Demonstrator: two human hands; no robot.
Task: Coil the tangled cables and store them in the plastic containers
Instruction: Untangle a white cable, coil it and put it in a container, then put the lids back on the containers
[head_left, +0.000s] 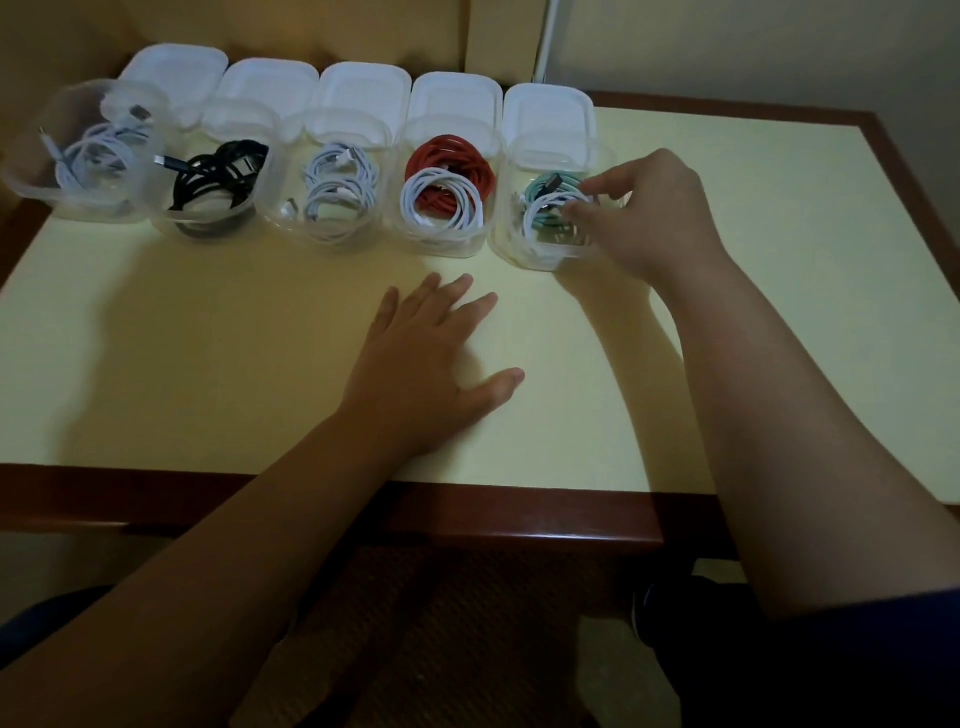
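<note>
Your two bare forearms are reaching in over the near wooden edge of the table (208, 338), its pale yellow top lying bare in front of you. Your left hand (431, 358) is resting palm down on the tabletop with its fingers spread wide, gripping nothing, just short of the row of boxes. Along the far side, five clear plastic containers are standing in a line, each with a white lid (174, 67) lying behind it. Going from the left, the first container (31, 171) is sitting tilted and is holding a white cable (91, 156). The second container (171, 221) is holding a coiled black cable (218, 174). The third container (280, 213) is holding white coils (340, 184). The fourth container (405, 236) is holding a red coil (449, 156) with a white coil (441, 202) lying on top of it. At the right end, your right hand (644, 208) is dipping its fingertips into the fifth container (511, 244), pinching narrowly at a white cable coil (545, 221) that is lying over a teal cable (550, 184); whether you are actually gripping the coil or only touching it, I cannot tell.
</note>
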